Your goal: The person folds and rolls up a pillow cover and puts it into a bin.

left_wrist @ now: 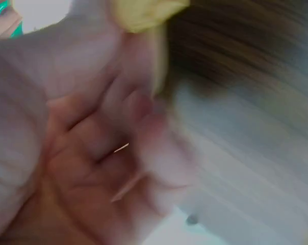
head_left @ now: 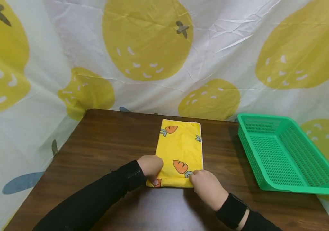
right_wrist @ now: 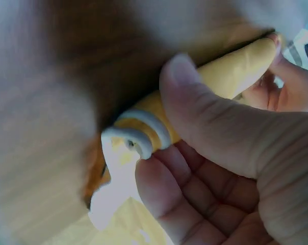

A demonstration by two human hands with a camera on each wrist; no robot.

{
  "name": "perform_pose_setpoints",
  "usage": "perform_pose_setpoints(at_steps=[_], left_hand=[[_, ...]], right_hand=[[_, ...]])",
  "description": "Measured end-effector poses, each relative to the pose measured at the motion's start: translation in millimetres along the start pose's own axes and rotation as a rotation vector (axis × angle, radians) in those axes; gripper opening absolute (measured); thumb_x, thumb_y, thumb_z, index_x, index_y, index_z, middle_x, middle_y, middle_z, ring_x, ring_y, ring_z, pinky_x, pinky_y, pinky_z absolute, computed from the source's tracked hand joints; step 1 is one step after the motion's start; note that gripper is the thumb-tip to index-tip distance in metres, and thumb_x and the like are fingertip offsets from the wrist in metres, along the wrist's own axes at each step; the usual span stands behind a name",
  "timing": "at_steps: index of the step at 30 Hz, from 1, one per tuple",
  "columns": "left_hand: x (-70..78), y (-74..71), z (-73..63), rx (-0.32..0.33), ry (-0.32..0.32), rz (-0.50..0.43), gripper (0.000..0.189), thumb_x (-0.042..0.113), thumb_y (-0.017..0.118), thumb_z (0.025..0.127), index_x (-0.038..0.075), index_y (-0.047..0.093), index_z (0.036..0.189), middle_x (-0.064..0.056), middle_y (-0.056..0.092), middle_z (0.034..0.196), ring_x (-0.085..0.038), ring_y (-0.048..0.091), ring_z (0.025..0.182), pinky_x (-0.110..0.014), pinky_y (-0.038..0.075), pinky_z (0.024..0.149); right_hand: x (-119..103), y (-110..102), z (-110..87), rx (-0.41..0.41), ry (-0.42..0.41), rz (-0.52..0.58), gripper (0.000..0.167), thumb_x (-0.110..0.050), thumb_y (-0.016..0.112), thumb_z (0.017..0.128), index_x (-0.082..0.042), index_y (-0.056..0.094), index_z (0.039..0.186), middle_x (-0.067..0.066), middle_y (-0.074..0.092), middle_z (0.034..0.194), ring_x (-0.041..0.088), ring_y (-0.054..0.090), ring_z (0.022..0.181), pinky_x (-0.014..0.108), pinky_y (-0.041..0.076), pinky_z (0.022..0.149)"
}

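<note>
A yellow cloth (head_left: 182,144) printed with orange carrots lies in a folded rectangle on the table, its white-edged side on the right. Its near end is turned over into a small roll (head_left: 177,183). My left hand (head_left: 150,165) grips the left end of that roll, thumb on the near side. At the opposite end, my right hand (head_left: 208,186) pinches the roll between thumb and fingers. The right wrist view shows the layered pale edging (right_wrist: 144,130) of the roll beside the thumb. In the left wrist view my hand is blurred, with a bit of yellow fabric (left_wrist: 144,13) above the fingers.
A green plastic basket (head_left: 277,184) with perforated walls stands at the table's right side. The dark wood table (head_left: 106,141) reaches back to a white curtain (head_left: 141,93) with yellow fruit prints, which also hangs along the left.
</note>
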State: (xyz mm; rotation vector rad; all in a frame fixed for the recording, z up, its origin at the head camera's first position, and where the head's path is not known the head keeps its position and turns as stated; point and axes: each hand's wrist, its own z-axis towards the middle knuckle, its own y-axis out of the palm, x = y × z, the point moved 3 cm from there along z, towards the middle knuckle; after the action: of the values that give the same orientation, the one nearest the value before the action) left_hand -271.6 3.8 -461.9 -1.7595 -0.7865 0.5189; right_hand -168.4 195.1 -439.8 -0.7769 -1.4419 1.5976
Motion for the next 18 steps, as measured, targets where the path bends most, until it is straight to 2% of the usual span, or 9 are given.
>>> perform_pose_setpoints(at_steps=[3, 6, 8, 11, 14, 18], left_hand=[[21.0, -10.6, -26.6, 0.178, 0.056, 0.126, 0.032, 0.030, 0.094, 0.081, 0.014, 0.068, 0.073, 0.002, 0.054, 0.066, -0.015, 0.048, 0.064, -0.033, 0.049, 0.065], [41.5, -6.7, -51.2, 0.326, 0.106, 0.259, 0.020, 0.018, 0.084, 0.090, 0.014, 0.073, 0.074, 0.003, 0.059, 0.064, -0.012, 0.049, 0.060, -0.030, 0.051, 0.059], [51.2, 1.1, -63.6, 0.384, 0.121, 0.338, 0.022, 0.017, 0.079, 0.093, 0.014, 0.074, 0.072, 0.002, 0.062, 0.064, -0.012, 0.051, 0.060, -0.030, 0.051, 0.055], [56.5, 13.6, -75.1, 0.418, 0.116, 0.421, 0.021, 0.021, 0.077, 0.096, 0.014, 0.077, 0.076, 0.002, 0.064, 0.068, -0.012, 0.052, 0.064, -0.027, 0.047, 0.054], [51.8, 21.7, -78.2, 0.453, 0.097, 0.403, 0.021, 0.030, 0.078, 0.096, 0.014, 0.079, 0.083, 0.002, 0.065, 0.073, -0.013, 0.050, 0.069, -0.024, 0.043, 0.057], [39.3, 21.9, -76.4, 0.483, 0.080, 0.210, 0.030, 0.043, 0.081, 0.093, 0.014, 0.078, 0.087, 0.001, 0.062, 0.077, -0.015, 0.048, 0.072, -0.025, 0.038, 0.062]], right_hand=[[0.6, 1.7, -3.0, 0.021, 0.020, 0.022, 0.021, -0.004, 0.093, 0.073, -0.008, 0.073, 0.077, 0.004, 0.065, 0.071, 0.018, 0.064, 0.065, 0.036, 0.055, 0.063], [2.1, 2.8, -1.6, 0.010, 0.029, 0.053, 0.022, -0.005, 0.095, 0.072, -0.008, 0.073, 0.076, 0.003, 0.065, 0.070, 0.018, 0.065, 0.066, 0.035, 0.055, 0.064], [2.5, 2.5, -0.8, 0.009, 0.026, 0.067, 0.023, -0.005, 0.095, 0.071, -0.008, 0.073, 0.074, 0.003, 0.065, 0.069, 0.018, 0.065, 0.066, 0.035, 0.055, 0.064], [2.4, 2.1, 0.9, 0.021, 0.026, 0.075, 0.020, -0.001, 0.091, 0.074, -0.007, 0.072, 0.074, 0.004, 0.064, 0.068, 0.018, 0.063, 0.064, 0.035, 0.053, 0.061], [1.7, 1.9, 1.8, 0.021, 0.022, 0.061, 0.016, 0.002, 0.086, 0.081, -0.005, 0.072, 0.076, 0.006, 0.064, 0.069, 0.019, 0.063, 0.063, 0.036, 0.054, 0.060], [2.7, 2.6, 3.1, 0.000, 0.003, 0.023, 0.014, 0.005, 0.080, 0.086, -0.003, 0.072, 0.078, 0.009, 0.066, 0.071, 0.021, 0.065, 0.063, 0.039, 0.056, 0.060]])
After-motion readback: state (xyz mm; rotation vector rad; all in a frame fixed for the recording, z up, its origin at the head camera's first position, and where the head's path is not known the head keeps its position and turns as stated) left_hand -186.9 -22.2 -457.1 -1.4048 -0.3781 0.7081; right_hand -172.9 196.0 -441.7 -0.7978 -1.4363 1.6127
